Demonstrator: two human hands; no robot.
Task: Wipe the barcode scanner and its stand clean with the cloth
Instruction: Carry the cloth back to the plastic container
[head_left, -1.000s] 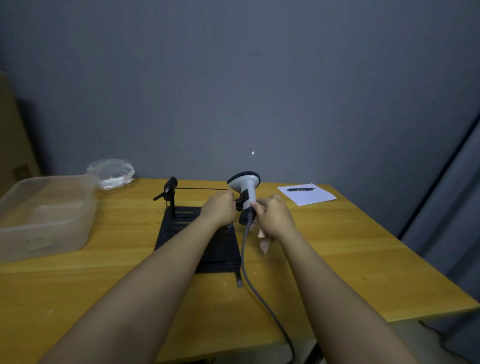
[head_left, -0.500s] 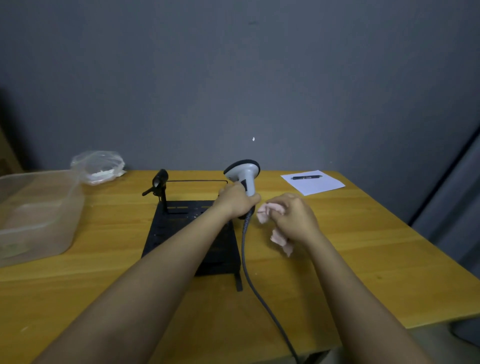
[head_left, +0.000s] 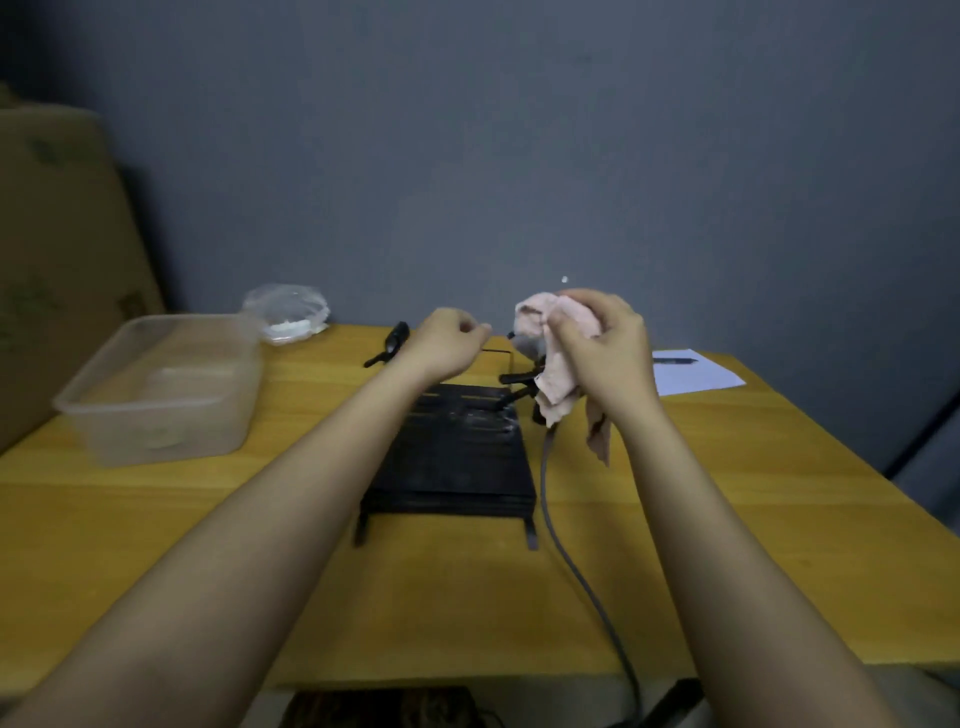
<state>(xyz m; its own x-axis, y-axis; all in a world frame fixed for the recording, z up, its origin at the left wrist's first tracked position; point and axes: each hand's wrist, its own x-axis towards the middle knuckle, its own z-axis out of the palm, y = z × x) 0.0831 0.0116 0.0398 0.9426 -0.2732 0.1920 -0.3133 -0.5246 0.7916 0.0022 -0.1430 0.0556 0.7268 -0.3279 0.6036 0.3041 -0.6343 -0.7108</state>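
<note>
Both my arms reach to mid-frame; my left hand (head_left: 448, 339) curls loosely, my right hand (head_left: 602, 349) is clenched, slightly higher.

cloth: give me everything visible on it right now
The cloth is pale pink, soft and crumpled, apparently thin fabric. The right hand bunches its upper part, fingers closed over it, and presses it where the barcode scanner head sits, hiding most of that head. Loose folds hang below the hand, one narrower tail dangling lowest, above the wooden table without touching it. The left hand is apart from it. The picture is too blurred to tell dampness or stains.
</note>
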